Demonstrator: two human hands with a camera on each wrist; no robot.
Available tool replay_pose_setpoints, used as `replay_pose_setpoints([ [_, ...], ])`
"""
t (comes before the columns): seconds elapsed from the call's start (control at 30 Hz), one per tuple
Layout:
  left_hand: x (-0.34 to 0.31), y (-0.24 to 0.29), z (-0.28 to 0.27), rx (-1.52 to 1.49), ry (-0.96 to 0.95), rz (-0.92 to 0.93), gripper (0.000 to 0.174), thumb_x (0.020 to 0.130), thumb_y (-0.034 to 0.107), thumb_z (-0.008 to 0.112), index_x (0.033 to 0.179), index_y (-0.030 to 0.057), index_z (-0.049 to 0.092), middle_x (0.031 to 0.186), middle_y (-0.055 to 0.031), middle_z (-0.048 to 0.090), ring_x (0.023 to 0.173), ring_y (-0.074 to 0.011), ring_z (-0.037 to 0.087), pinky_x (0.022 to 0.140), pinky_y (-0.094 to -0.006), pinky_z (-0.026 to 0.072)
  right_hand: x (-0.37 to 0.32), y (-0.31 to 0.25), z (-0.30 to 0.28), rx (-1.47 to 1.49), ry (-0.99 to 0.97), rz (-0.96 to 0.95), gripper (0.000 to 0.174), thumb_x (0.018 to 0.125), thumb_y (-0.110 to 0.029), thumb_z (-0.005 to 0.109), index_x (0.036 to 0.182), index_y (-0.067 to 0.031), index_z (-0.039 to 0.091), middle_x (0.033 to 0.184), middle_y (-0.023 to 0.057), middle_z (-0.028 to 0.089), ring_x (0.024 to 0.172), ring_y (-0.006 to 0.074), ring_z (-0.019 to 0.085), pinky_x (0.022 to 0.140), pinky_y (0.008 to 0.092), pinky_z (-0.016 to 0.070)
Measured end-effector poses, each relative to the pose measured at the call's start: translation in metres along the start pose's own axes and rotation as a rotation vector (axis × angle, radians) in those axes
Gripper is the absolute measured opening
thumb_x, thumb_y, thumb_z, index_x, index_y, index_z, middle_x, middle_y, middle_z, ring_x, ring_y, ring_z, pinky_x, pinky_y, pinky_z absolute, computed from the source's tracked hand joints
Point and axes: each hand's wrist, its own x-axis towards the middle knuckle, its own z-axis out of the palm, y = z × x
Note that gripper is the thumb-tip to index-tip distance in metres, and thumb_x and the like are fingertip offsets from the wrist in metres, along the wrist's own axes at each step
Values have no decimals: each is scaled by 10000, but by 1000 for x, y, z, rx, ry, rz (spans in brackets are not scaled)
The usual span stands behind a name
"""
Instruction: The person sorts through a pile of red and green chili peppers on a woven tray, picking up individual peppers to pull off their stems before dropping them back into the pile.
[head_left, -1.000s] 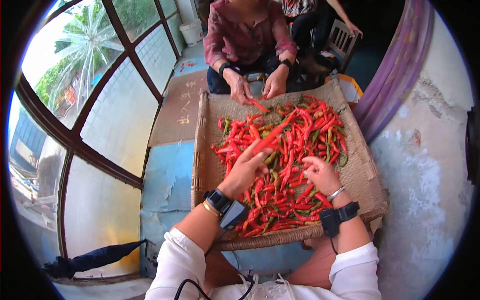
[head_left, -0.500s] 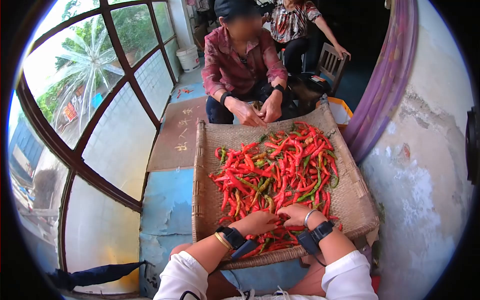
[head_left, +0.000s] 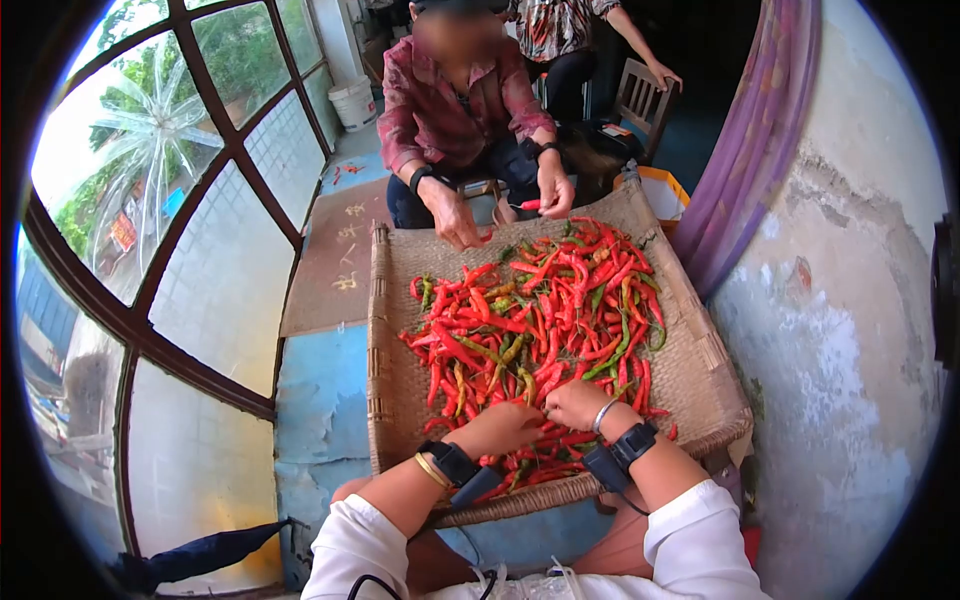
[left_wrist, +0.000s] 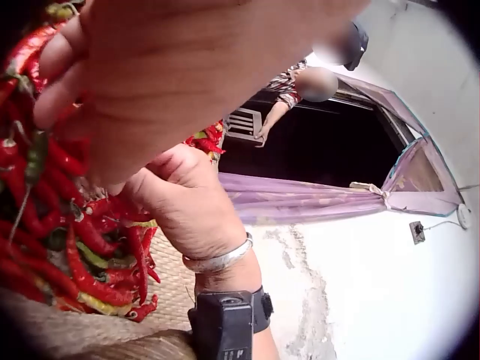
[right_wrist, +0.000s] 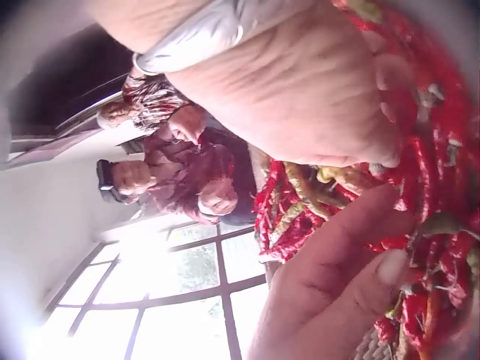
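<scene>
A heap of red and green chili peppers (head_left: 560, 300) lies in a shallow woven tray (head_left: 720, 400). My left hand (head_left: 500, 428) is low over the near part of the heap, its fingers bent toward the peppers. In the right wrist view its thumb (right_wrist: 367, 292) and forefinger stand slightly apart with red between them; whether they hold a pepper I cannot tell. Close beside it, my right hand (head_left: 580, 405) has its fingertips curled inward. They pinch a small pale-green stem (right_wrist: 376, 169) just above the heap.
Across the tray sits a person in a patterned shirt (head_left: 455, 110), holding a red chili pepper (head_left: 531, 205). Behind are a second person (head_left: 555, 35) and a wooden chair (head_left: 640, 100). Windows (head_left: 210, 250) line the left; a purple curtain (head_left: 740, 150) and worn wall (head_left: 830, 330) stand right.
My left hand, earlier raised with a red chili pepper, has come down to the near heap beside my right hand. Since then both have shifted slightly. The person opposite has moved their hands apart.
</scene>
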Motion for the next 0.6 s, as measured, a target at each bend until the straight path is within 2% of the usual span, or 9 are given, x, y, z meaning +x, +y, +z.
replay_pose_setpoints([
  [0.13, -2, 12, -10, -112, 269, -79, 266, 735, 183, 620, 944, 29, 563, 816, -147, 591, 733, -247, 590, 645, -331, 456, -6, -6, -13, 13, 69, -93, 214, 715, -272, 521, 745, -78, 605, 732, 155, 589, 711, 323, 568, 647, 399, 454],
  [0.17, -1, 9, -8, -140, 319, 16, 262, 731, 156, 630, 947, 24, 563, 811, -125, 596, 732, -217, 588, 644, -320, 458, -8, -8, -16, 107, 45, -109, 220, 715, -278, 529, 737, -72, 603, 728, 154, 588, 722, 324, 564, 650, 390, 451],
  [0.2, 0, 6, -7, -165, 373, 111, 261, 726, 129, 640, 950, 19, 562, 806, -103, 600, 732, -187, 585, 643, -308, 460, -9, -11, -18, 218, 43, -126, 227, 726, -269, 541, 723, -49, 596, 662, 149, 585, 632, 288, 583, 588, 360, 465],
  [0.23, 0, 5, -6, -305, 291, 100, 232, 755, 112, 623, 952, 7, 562, 770, -62, 601, 718, -121, 565, 627, -274, 462, -11, -16, -21, 354, -42, -49, 228, 738, -258, 541, 727, -36, 593, 626, 129, 579, 572, 245, 579, 543, 334, 464],
  [0.27, 0, 5, -5, -315, 282, 97, 232, 755, 112, 623, 952, 7, 562, 770, -62, 601, 718, -121, 565, 627, -274, 462, -12, -19, -24, 487, -124, 28, 229, 751, -246, 541, 730, -24, 589, 589, 108, 573, 512, 201, 575, 499, 308, 463],
  [0.4, -1, 7, -12, -326, 216, -18, 168, 789, 125, 600, 895, -1, 570, 663, -20, 564, 622, -66, 522, 542, -228, 437, -9, -7, -23, 696, -160, 42, 268, 809, -276, 516, 758, -21, 578, 582, 43, 568, 474, 111, 546, 437, 240, 439],
  [0.47, -1, 3, -17, -453, 236, -87, 145, 767, 139, 595, 828, 7, 589, 595, -60, 558, 545, -93, 529, 502, -257, 427, -12, -4, -32, 826, -67, 53, 295, 821, -303, 513, 755, -22, 575, 606, 41, 573, 488, 110, 550, 433, 233, 435],
  [0.53, -1, -1, -25, -422, 270, -92, 136, 775, 132, 589, 816, 2, 588, 607, -27, 559, 541, -78, 514, 493, -243, 418, -11, 8, -41, 864, -29, 105, 300, 825, -315, 513, 771, -26, 574, 640, 45, 578, 497, 100, 547, 432, 226, 431],
  [0.6, -2, -4, -37, -621, 379, -163, 138, 788, 133, 582, 797, -4, 588, 607, -5, 553, 533, -65, 497, 486, -227, 415, -10, 17, -53, 856, 197, 171, 260, 802, -286, 542, 823, -29, 581, 639, 52, 583, 547, 121, 563, 486, 247, 448],
])
